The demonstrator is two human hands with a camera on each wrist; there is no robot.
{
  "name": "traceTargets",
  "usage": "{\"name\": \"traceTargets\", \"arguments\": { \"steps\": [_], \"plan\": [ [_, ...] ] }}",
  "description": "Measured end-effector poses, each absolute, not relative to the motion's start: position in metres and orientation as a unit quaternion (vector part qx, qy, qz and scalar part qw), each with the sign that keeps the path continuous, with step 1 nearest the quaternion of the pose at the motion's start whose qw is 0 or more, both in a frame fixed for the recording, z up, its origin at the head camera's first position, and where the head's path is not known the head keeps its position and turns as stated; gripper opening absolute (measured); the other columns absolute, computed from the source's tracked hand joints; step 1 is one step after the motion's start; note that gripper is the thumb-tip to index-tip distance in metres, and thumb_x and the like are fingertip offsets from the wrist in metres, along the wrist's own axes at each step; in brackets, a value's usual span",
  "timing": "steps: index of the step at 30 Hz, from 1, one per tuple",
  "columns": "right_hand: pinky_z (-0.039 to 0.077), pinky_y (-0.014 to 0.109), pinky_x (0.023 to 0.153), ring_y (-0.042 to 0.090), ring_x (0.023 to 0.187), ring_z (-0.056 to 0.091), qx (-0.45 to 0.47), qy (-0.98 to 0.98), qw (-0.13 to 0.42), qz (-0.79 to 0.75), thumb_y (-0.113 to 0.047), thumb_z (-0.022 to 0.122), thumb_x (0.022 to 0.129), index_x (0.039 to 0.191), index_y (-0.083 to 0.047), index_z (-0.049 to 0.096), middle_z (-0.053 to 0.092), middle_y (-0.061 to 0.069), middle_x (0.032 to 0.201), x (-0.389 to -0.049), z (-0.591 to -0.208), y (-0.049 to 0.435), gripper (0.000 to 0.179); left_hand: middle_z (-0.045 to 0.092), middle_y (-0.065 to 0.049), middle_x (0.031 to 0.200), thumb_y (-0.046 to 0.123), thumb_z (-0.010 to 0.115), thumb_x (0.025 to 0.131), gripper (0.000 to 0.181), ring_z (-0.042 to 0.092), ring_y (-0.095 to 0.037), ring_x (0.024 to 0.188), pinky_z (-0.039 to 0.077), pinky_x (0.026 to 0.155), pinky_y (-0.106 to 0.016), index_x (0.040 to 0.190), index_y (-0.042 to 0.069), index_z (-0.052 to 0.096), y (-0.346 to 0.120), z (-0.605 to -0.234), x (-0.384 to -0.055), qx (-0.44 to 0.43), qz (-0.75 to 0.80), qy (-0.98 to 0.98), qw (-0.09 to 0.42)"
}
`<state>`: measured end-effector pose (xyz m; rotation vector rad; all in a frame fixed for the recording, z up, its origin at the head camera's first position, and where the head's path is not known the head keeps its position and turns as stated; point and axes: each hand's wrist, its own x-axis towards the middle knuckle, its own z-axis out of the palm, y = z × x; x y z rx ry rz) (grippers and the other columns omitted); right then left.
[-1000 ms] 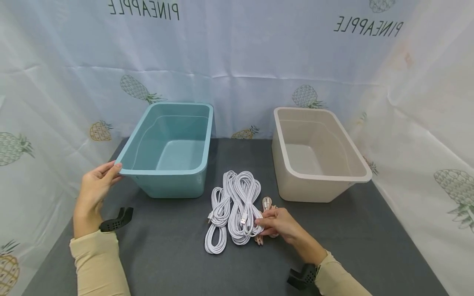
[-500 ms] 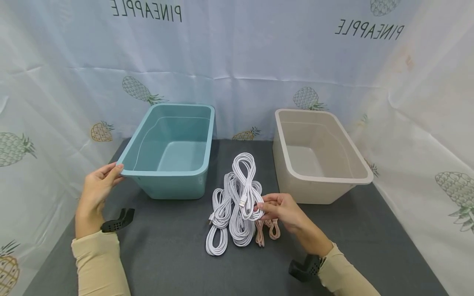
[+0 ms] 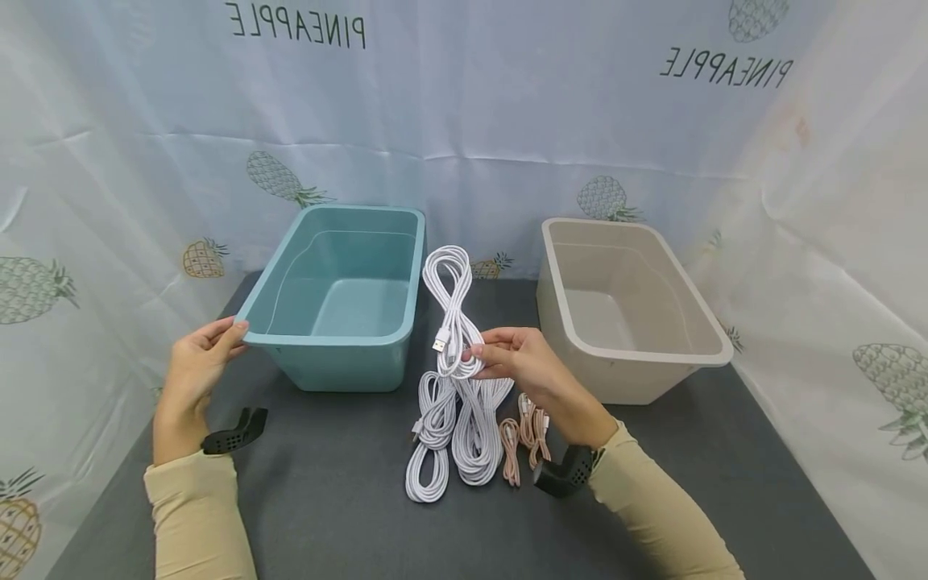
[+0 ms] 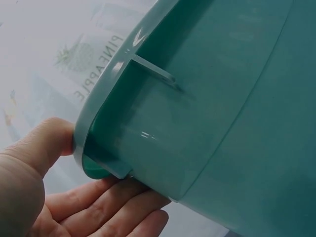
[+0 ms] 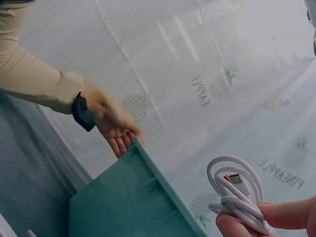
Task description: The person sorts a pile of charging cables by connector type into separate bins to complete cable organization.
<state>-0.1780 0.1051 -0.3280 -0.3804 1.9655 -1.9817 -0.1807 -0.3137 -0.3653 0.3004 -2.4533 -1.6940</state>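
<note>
My right hand (image 3: 524, 362) pinches a coiled white USB cable (image 3: 451, 310) between thumb and fingers, raised beside the right wall of the blue-green bin (image 3: 341, 366). Its metal plug shows in the right wrist view, where the coil (image 5: 237, 197) sits at the thumb tip. My left hand (image 3: 197, 362) grips that bin's near left corner. In the left wrist view the thumb presses the rim (image 4: 106, 84) while the fingers lie underneath. Below the raised coil, more white coiled cables (image 3: 474, 443) lie on the dark table, partly hidden by it.
Several pinkish-brown coiled cables (image 3: 532, 427) lie right of the white ones, under my right forearm. A beige bin (image 3: 602, 370) stands at the right. A white pineapple-print curtain (image 3: 493, 97) hangs behind and along both sides of the dark table (image 3: 348, 499).
My right hand has picked up one white cable coil from the pile and carried it up and leftward toward the blue-green bin. The left hand stays at the bin's corner.
</note>
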Motion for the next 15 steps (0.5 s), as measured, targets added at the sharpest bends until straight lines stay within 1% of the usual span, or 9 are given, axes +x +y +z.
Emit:
{"name": "traceTargets", "arguments": {
  "steps": [2, 5, 7, 10, 13, 14, 15],
  "plan": [
    [0.061, 0.025, 0.072, 0.004, 0.073, 0.069, -0.125, 0.692, 0.158, -0.693, 0.001, 0.056, 0.092, 0.118, 0.024, 0.052, 0.072, -0.005, 0.079, -0.184, -0.323, 0.097, 0.034, 0.054, 0.040, 0.077, 0.038, 0.054, 0.097, 0.070, 0.059, 0.021, 0.073, 0.048, 0.072, -0.001, 0.142, -0.013, 0.036, -0.313, -0.364, -0.180, 0.101, -0.555, -0.823, 0.070],
    [0.062, 0.028, 0.074, 0.006, 0.073, 0.070, -0.115, 0.686, 0.154, -0.702, 0.001, 0.057, 0.092, 0.117, 0.022, 0.054, 0.073, 0.004, 0.083, -0.193, -0.315, 0.083, 0.032, 0.053, 0.041, 0.077, 0.039, 0.053, 0.097, 0.070, 0.059, 0.021, 0.074, 0.048, 0.075, -0.001, 0.143, -0.012, 0.036, -0.313, -0.363, -0.180, 0.104, -0.547, -0.828, 0.067],
    [0.062, 0.028, 0.074, 0.007, 0.073, 0.070, -0.108, 0.680, 0.153, -0.709, 0.002, 0.057, 0.092, 0.116, 0.021, 0.055, 0.073, 0.008, 0.085, -0.201, -0.311, 0.073, 0.031, 0.054, 0.041, 0.078, 0.039, 0.054, 0.097, 0.071, 0.059, 0.021, 0.073, 0.049, 0.075, -0.002, 0.143, -0.012, 0.035, -0.314, -0.362, -0.180, 0.104, -0.551, -0.825, 0.065],
    [0.061, 0.026, 0.073, 0.008, 0.071, 0.070, -0.095, 0.670, 0.156, -0.719, 0.002, 0.058, 0.092, 0.117, 0.020, 0.056, 0.072, 0.007, 0.083, -0.212, -0.306, 0.057, 0.031, 0.054, 0.040, 0.078, 0.039, 0.054, 0.097, 0.072, 0.059, 0.020, 0.073, 0.048, 0.074, -0.001, 0.143, -0.012, 0.034, -0.314, -0.363, -0.180, 0.101, -0.557, -0.822, 0.064],
    [0.061, 0.025, 0.072, 0.007, 0.068, 0.069, -0.076, 0.664, 0.155, -0.727, 0.002, 0.059, 0.092, 0.118, 0.019, 0.057, 0.069, 0.002, 0.077, -0.224, -0.301, 0.042, 0.031, 0.054, 0.040, 0.078, 0.039, 0.054, 0.097, 0.072, 0.059, 0.020, 0.073, 0.048, 0.074, -0.001, 0.143, -0.012, 0.034, -0.313, -0.363, -0.179, 0.101, -0.557, -0.822, 0.062],
    [0.061, 0.025, 0.072, 0.007, 0.067, 0.069, -0.069, 0.663, 0.153, -0.730, 0.002, 0.059, 0.092, 0.118, 0.019, 0.058, 0.068, 0.001, 0.076, -0.228, -0.299, 0.036, 0.031, 0.053, 0.041, 0.078, 0.040, 0.053, 0.097, 0.071, 0.059, 0.021, 0.074, 0.049, 0.076, -0.002, 0.143, -0.012, 0.035, -0.313, -0.363, -0.179, 0.102, -0.548, -0.828, 0.062],
    [0.061, 0.026, 0.072, 0.007, 0.066, 0.069, -0.062, 0.661, 0.150, -0.732, 0.002, 0.060, 0.092, 0.117, 0.018, 0.058, 0.067, 0.001, 0.076, -0.232, -0.298, 0.031, 0.030, 0.053, 0.042, 0.077, 0.040, 0.053, 0.097, 0.071, 0.059, 0.021, 0.074, 0.050, 0.086, -0.007, 0.143, -0.011, 0.035, -0.313, -0.364, -0.179, 0.103, -0.548, -0.827, 0.061]
  ]
}}
